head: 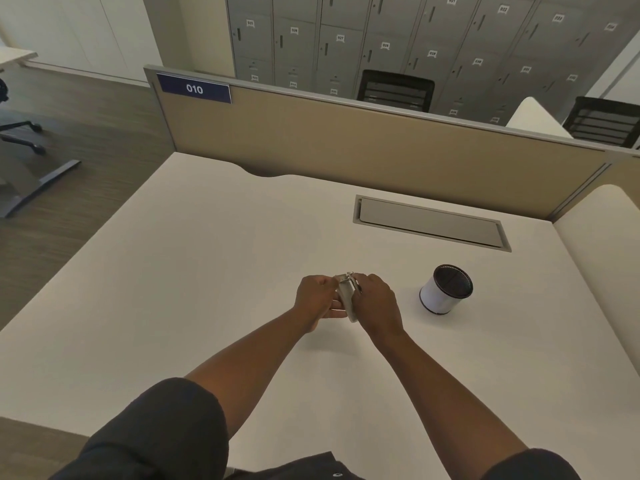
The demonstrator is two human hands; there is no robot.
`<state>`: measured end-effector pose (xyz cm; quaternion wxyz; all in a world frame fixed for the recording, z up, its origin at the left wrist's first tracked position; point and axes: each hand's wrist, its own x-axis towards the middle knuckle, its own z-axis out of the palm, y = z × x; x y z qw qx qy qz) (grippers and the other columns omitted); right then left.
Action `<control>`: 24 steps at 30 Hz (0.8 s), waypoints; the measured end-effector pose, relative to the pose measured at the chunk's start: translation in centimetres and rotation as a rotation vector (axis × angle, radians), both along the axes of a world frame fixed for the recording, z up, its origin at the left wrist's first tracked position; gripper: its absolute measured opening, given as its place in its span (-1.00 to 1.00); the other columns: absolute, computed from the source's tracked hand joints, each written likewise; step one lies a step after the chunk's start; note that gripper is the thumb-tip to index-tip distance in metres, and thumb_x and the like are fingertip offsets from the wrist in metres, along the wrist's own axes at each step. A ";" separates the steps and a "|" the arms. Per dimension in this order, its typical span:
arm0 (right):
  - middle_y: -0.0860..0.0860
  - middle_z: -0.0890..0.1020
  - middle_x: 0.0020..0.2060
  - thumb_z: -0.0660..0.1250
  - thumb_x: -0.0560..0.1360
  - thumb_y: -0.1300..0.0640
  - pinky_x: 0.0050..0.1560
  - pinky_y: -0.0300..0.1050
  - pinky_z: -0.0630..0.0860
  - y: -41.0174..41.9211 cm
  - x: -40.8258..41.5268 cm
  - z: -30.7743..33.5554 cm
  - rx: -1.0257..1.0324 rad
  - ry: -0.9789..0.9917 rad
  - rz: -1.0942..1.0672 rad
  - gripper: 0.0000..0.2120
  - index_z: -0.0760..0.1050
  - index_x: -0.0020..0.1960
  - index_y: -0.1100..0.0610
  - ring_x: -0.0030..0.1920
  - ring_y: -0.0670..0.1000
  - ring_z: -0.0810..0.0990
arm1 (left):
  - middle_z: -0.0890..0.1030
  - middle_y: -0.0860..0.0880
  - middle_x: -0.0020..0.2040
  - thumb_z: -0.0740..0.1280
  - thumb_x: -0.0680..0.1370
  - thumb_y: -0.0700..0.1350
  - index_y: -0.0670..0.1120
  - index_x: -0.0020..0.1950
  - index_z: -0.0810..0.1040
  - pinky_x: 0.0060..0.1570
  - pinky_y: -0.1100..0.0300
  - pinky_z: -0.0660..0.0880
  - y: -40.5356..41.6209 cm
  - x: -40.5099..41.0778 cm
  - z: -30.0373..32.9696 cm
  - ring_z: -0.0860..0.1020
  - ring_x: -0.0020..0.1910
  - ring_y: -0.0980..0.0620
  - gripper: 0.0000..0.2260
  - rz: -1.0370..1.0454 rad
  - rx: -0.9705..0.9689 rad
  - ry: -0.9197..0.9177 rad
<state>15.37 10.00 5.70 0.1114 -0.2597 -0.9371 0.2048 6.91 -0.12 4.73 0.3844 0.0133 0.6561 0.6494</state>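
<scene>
A small flat grey object (347,299) with a metal clip or ring at its top is held between both hands just above the white desk (207,258). My left hand (317,299) grips its left side with curled fingers. My right hand (375,303) covers its right side and pinches the metal part at the top. What exactly the object is cannot be told. A white cylindrical pen cup (445,289) with a dark mesh inside stands upright to the right of my hands, apart from them.
A grey cable hatch (429,223) is set into the desk behind the cup. A tan partition (346,140) with a "010" label closes the far edge. A cream divider (602,244) borders the right side. Lockers and black chairs stand beyond.
</scene>
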 end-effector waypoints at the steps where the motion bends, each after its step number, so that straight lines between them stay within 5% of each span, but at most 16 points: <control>1: 0.12 0.61 -0.01 0.18 0.55 0.24 -0.11 -0.09 0.44 0.0 0.0 -0.1 0.012 0.005 0.003 -0.68 0.52 0.27 0.13 -0.02 0.14 0.58 | 0.68 -0.33 -0.18 0.33 0.57 -0.10 -0.36 -0.02 0.56 -0.24 -0.11 0.68 0.0 0.0 0.1 0.70 -0.27 -0.27 -0.71 0.004 -0.005 0.020; 7: 0.15 0.62 0.01 0.32 0.51 0.23 -0.14 -0.17 0.39 0.1 0.5 -0.5 0.131 0.013 0.075 -0.68 0.50 0.26 0.20 -0.04 0.14 0.59 | 0.67 -0.36 -0.12 0.30 0.55 -0.24 -0.40 -0.12 0.56 -0.32 -0.05 0.68 0.6 0.3 0.5 0.70 -0.31 -0.22 -0.80 0.056 -0.073 0.135; 14: 0.05 0.59 0.16 0.30 0.53 0.02 0.16 0.04 0.47 0.9 0.7 -0.7 -0.136 0.113 0.036 -0.64 0.49 0.30 0.09 0.15 0.09 0.51 | 0.69 -0.33 -0.09 0.37 0.54 -0.20 -0.41 -0.01 0.56 -0.29 -0.03 0.67 0.6 -0.3 -0.2 0.71 -0.29 -0.24 -0.76 0.178 0.004 -0.055; 19: 0.04 0.60 0.09 0.28 0.55 -0.10 0.04 -0.11 0.49 1.4 1.2 -0.9 -0.720 0.161 -0.353 -0.64 0.45 0.22 0.11 0.01 -0.01 0.58 | 0.66 -0.35 -0.10 0.44 0.51 -0.17 -0.37 0.02 0.53 -0.24 -0.07 0.68 0.8 -0.8 -0.3 0.71 -0.23 -0.27 -0.73 0.319 0.072 -0.191; 22: 0.13 0.65 -0.09 0.31 0.54 0.09 -0.15 -0.11 0.55 1.3 1.6 -0.8 -1.378 0.186 -0.450 -0.80 0.51 0.08 0.19 -0.15 0.03 0.64 | 0.66 -0.34 -0.08 0.42 0.53 -0.19 -0.37 0.03 0.53 -0.33 0.01 0.67 0.9 -0.7 -0.4 0.71 -0.23 -0.24 -0.76 0.369 0.108 -0.241; 24: 0.17 0.67 -0.14 0.32 0.52 0.23 -0.22 -0.16 0.54 1.2 1.9 -1.0 -1.532 0.209 -0.431 -0.84 0.55 0.06 0.27 -0.17 0.04 0.67 | 0.67 -0.34 -0.05 0.40 0.53 -0.21 -0.38 0.06 0.55 -0.35 0.05 0.66 1.0 -0.6 -0.4 0.71 -0.22 -0.22 -0.76 0.366 0.114 -0.250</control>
